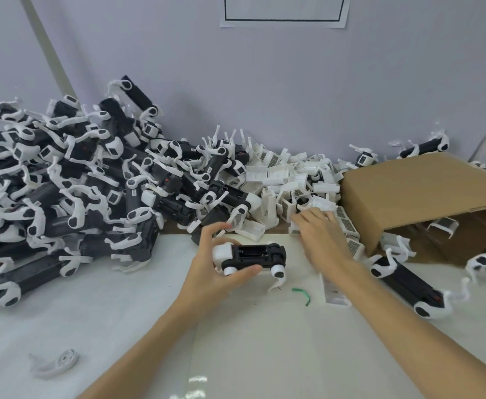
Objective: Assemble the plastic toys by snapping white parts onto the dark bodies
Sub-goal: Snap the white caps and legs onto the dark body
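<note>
Forearms enter from the bottom edge, both bare, over a white table [97,318]. Left hand [215,272] grips a dark toy body [253,256] above the table centre: thumb curled under its near side, fingers arched over the far side. Body lies roughly level, open recess facing up, white cap on its left end, white legs at its near corners. Right hand [319,234] reaches forward to the heap of loose white parts [290,180] at the table's back edge; fingers lie on the parts, motion-blurred, so cannot tell whether they pinch one.

Large pile of assembled toys [63,180], dark with white limbs, fills the left side up against the grey wall. Cardboard box [425,194] lies on its side at right, opening toward the camera, white parts spilling from it. One more dark toy [408,286] lies just in front of the box. Single white leg piece [53,364] lies alone near left. Small green strip [302,295] lies beside the held body.

Paper sheet [285,10] with a black frame on the wall; no legible writing. Small labels on the toys too small to read.
</note>
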Motion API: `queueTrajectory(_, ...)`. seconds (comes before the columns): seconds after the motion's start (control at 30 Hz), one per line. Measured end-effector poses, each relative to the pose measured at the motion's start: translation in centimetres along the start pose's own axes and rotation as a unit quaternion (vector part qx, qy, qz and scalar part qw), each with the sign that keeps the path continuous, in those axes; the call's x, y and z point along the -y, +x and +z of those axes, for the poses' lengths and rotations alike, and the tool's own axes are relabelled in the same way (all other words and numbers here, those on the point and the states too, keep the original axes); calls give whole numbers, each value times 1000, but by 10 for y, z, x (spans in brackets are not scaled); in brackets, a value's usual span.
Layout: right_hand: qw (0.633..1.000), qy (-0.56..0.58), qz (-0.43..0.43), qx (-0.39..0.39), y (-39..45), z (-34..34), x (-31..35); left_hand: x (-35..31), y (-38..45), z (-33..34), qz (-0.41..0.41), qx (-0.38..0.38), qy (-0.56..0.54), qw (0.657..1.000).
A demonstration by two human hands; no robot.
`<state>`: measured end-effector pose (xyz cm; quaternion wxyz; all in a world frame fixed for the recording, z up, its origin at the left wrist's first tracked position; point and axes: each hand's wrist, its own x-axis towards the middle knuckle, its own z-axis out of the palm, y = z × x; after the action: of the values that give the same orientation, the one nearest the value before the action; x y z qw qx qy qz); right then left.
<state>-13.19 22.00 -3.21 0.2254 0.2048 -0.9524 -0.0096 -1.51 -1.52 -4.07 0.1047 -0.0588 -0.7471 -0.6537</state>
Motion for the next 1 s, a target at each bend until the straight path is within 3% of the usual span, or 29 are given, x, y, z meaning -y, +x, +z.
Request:
queueTrajectory(0.1,998,31,11,-60,3,3,-2,2,0,1,-16,-6,-16,1000)
queueTrajectory(0.2,952,272,94,-103,-2,-14,2,3,1,2,-21,-18,-17,999)
queueTrajectory(0.23,914,371,136,-90,-6,-21,4,3,2,2,-24,-20,-15,999)
queueTrajectory(0.33,755,620,210,-32,-25,-38,18,4,3,2,-30,-18,-15,999)
queueTrajectory(0.37,716,661,224,-27,-33,-41,21,5,3,2,-30,-16,-14,999)
queueTrajectory(0.43,673,700,238,-36,-47,-44,25,5,3,3,-32,-13,-10,999)
queueTrajectory(0.7,644,733,218,31,-59,-40,33,6,1,2,-16,14,9,1000)
queueTrajectory(1.0,618,752,227,24,-60,-38,31,6,1,3,0,13,25,1000)
